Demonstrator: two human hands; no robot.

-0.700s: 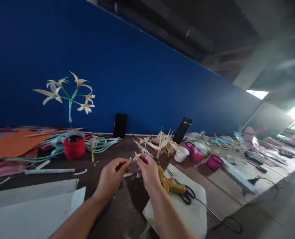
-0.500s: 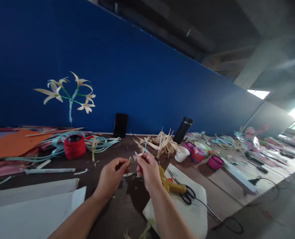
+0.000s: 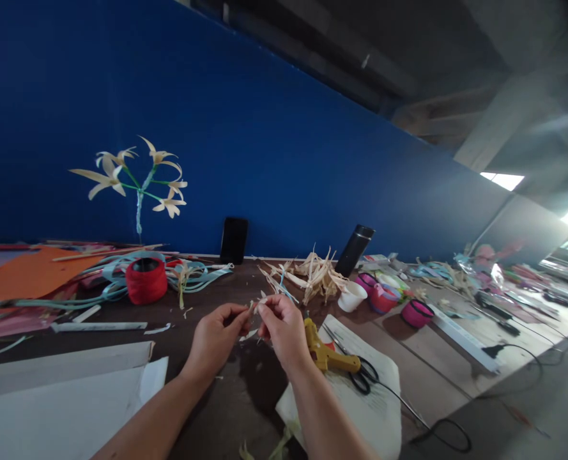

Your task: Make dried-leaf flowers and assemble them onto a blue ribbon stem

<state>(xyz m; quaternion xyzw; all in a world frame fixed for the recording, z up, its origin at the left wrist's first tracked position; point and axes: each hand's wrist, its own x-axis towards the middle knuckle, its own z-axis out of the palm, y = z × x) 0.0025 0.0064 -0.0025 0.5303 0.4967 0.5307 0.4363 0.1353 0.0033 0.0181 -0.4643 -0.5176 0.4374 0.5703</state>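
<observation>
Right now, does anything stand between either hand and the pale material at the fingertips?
Nothing visible does: the left hand and right hand both pinch the pale material directly. The yellow glue gun lies to their right and the pile of pale strips beyond them, neither in between.

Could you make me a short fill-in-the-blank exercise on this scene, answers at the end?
1. Of the left hand and the right hand, the ____ one is nearer the glue gun.
2. The wall behind the phone is ____.
3. The outside of the spool is ____.
4. The cup in front of the black flask is ____.

Missing words: right; blue; red; white.
</observation>
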